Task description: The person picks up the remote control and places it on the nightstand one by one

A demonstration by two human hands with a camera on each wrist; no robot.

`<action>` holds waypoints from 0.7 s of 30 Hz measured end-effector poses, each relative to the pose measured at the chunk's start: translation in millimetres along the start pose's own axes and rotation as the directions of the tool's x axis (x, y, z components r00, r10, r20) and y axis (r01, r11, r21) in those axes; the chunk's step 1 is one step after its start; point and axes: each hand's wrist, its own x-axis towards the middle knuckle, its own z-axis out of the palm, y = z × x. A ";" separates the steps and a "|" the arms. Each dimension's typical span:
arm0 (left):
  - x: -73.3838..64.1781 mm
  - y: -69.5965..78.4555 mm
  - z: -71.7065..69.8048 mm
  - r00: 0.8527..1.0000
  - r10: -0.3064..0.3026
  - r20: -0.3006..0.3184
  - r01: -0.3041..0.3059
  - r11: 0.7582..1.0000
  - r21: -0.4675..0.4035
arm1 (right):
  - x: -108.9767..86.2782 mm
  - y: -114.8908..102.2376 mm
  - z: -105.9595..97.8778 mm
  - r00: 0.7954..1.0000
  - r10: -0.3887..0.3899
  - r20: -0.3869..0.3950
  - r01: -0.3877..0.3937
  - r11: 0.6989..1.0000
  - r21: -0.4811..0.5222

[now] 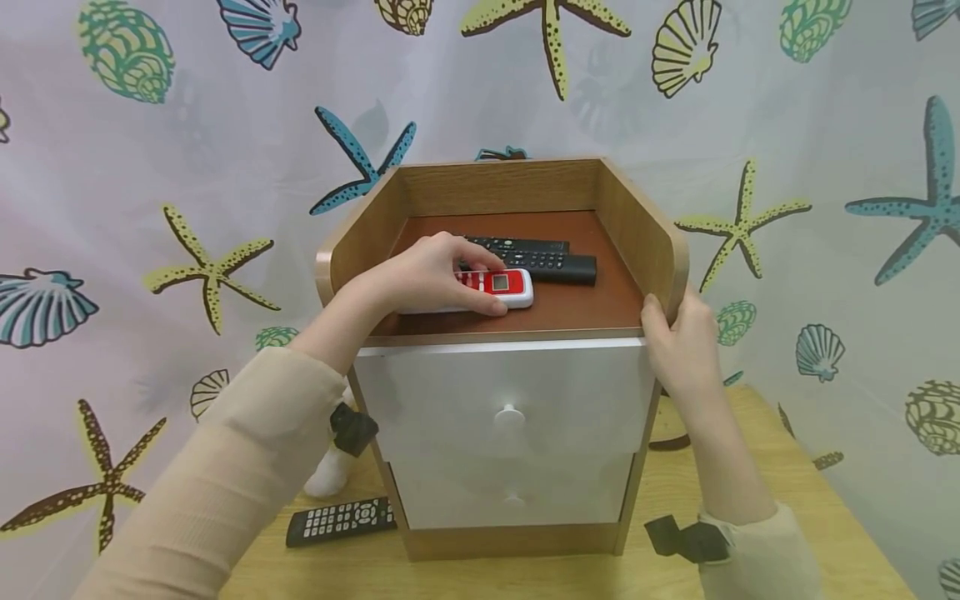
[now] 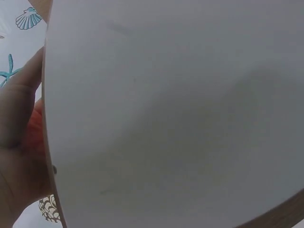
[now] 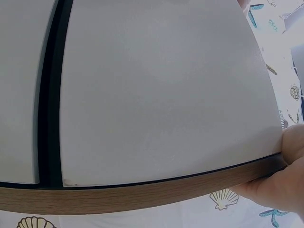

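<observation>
Left hand [image 1: 435, 273] pinches red-and-white handset [image 1: 517, 285] on cabinet top [image 1: 581, 308], beside two black remotes [image 1: 570, 267]; right hand [image 1: 681, 342] grips side panel [image 1: 641, 225].

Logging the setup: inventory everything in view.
cabinet: 1, brown, on table
drawers: 2, white, cabinet front
knobs: 2, white, on drawers
handset: 1, red and white, at cabinet top
top remotes: 2, black, behind handset
table remote: 1, dark, left of cabinet
obscured things: 2, white (left), brown (right), beside cabinet
table: 1, yellowish, beneath
backdrop: 1, patterned white, behind
hands: 2, bare, left holding handset, right holding cabinet
sleeves: 2, cream, forearms
wrist gear: 2, black, wrists
</observation>
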 end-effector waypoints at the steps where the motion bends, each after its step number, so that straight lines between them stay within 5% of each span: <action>1: 1.5 -0.4 0.1 1.000 -0.008 -0.002 0.008 1.000 0.002 | 0.1 0.3 0.2 1.000 -0.001 -0.003 0.001 1.000 -0.001; 21: 14.1 -5.1 -2.9 0.995 -0.095 0.003 0.095 0.995 0.020 | -1.1 -0.2 1.7 1.000 0.009 -0.006 -0.009 1.000 -0.007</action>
